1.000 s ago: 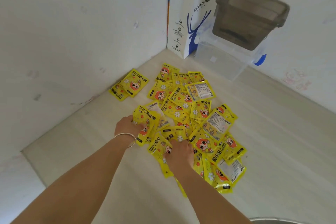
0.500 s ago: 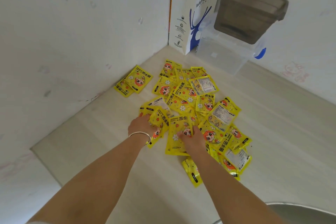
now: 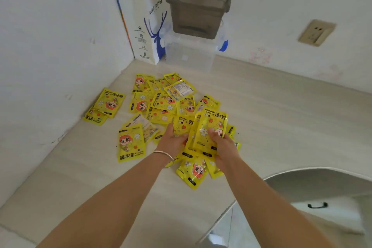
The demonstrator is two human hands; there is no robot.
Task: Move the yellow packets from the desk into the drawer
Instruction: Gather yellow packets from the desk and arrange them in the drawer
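Several yellow packets [image 3: 161, 102] with a cartoon face lie heaped on the pale wooden desk [image 3: 281, 119]. A few lie apart at the left by the wall [image 3: 106, 106], and one lies flat nearer me [image 3: 130, 143]. My right hand [image 3: 223, 145] grips a bunch of packets [image 3: 209, 129], tilted up off the desk. My left hand [image 3: 171, 141], with a bangle at the wrist, holds the left side of that same bunch. A white drawer front with a black handle [image 3: 317, 205] shows below the desk at the lower right; I cannot see inside it.
In the far corner stands a white paper bag [image 3: 145, 26] with a blue deer print. Beside it a clear plastic box [image 3: 189, 54] carries a smoky grey tub [image 3: 197, 10]. A wall socket [image 3: 314, 32] is at the right. The desk edge curves inward at lower right.
Both hands have come together at the right of the heap and lifted a bunch of packets. The view has swung right, showing the socket and the drawer front.
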